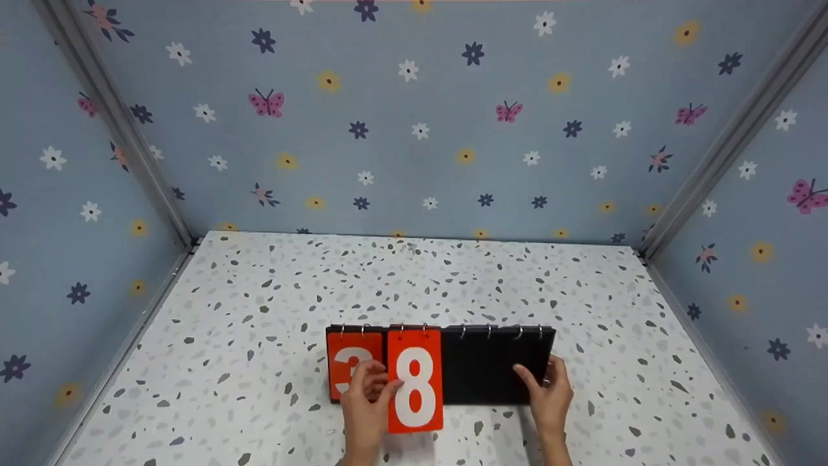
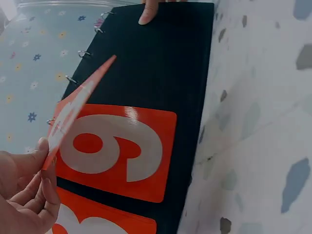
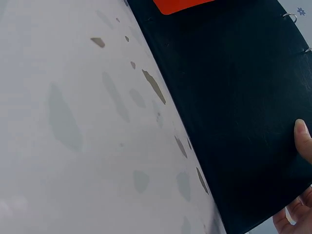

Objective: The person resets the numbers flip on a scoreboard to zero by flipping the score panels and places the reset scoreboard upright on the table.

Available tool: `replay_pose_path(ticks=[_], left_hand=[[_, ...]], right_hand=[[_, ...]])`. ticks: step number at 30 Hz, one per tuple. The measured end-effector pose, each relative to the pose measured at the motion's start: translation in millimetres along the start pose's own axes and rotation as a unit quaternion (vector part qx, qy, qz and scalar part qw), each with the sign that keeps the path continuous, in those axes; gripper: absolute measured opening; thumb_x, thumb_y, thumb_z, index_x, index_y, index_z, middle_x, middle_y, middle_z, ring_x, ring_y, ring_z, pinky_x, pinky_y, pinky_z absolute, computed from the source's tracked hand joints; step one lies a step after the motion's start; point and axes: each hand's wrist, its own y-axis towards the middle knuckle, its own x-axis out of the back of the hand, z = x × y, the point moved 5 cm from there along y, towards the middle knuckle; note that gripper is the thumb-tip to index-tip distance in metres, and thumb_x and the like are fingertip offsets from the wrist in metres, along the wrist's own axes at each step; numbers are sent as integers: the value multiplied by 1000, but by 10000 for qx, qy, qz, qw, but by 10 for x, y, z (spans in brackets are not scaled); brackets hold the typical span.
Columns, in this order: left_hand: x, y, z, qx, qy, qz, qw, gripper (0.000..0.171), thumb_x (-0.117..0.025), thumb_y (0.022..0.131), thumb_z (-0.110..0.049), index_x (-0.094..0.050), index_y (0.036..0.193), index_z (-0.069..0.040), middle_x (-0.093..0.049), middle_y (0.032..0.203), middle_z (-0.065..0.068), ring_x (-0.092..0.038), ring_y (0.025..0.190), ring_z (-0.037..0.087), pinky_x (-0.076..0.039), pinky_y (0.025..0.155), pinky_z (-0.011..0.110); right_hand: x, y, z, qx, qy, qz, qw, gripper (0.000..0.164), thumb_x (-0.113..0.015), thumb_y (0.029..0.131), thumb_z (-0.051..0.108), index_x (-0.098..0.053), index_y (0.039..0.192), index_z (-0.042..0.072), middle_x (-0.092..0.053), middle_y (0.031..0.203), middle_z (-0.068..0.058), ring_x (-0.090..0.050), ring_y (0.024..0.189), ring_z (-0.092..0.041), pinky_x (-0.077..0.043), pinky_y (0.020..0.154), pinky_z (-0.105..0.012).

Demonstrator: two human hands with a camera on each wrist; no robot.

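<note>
A black flip scoreboard stands on the table, its number cards hung from metal rings along the top edge. My left hand pinches the edge of a red card with a white 8 between thumb and fingers. That lifted card tilts away from the board in the left wrist view, with a red card bearing a white 9 beneath it. Farther left on the board hangs a red 3 card, partly covered by the left hand. My right hand grips the board's right end, thumb on the front, fingers behind.
The speckled white tabletop surrounds the scoreboard. A blue flowered wall rises behind it, and similar panels close off both sides, joined by grey metal corner posts.
</note>
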Motion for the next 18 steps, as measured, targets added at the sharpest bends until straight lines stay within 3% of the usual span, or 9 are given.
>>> replay_pose_path(ticks=[4,8,12,15,18], left_hand=[[63,13,-49,238,-626,236,9975,11,-65,82,-3,-64,92,0,-64,84,8,-59,72,15,-50,64,22],[119,21,-149,54,-1056,459,9933,15,-53,88,5,-64,98,7,-64,93,14,-60,83,19,-50,73,24],[142,41,-254,-164,-1275,623,9897,20,-54,84,11,-62,103,8,-63,98,16,-58,90,19,-48,79,23],[174,61,-426,-625,-1061,507,9911,21,-59,79,14,-64,98,7,-63,93,14,-59,84,19,-49,75,23],[230,76,-715,-1596,-532,87,9857,21,-62,73,18,-68,87,4,-62,84,11,-57,77,19,-49,68,21]], right_hand=[[38,-12,152,-290,97,51,9995,42,-81,67,17,-56,98,3,-63,81,-10,-58,70,-13,-45,57,-16],[73,-21,292,-422,122,130,9989,41,-80,68,12,-56,99,1,-63,83,-13,-60,71,-19,-45,59,-15],[71,-12,292,-479,139,168,9986,41,-79,68,11,-56,101,1,-64,84,-13,-60,73,-22,-45,60,-15],[70,-11,285,-474,133,150,9987,41,-79,67,10,-56,100,1,-64,84,-12,-60,73,-21,-45,60,-15],[66,-17,284,-468,133,147,9987,41,-80,67,10,-56,100,1,-64,84,-12,-59,72,-19,-45,59,-15]])
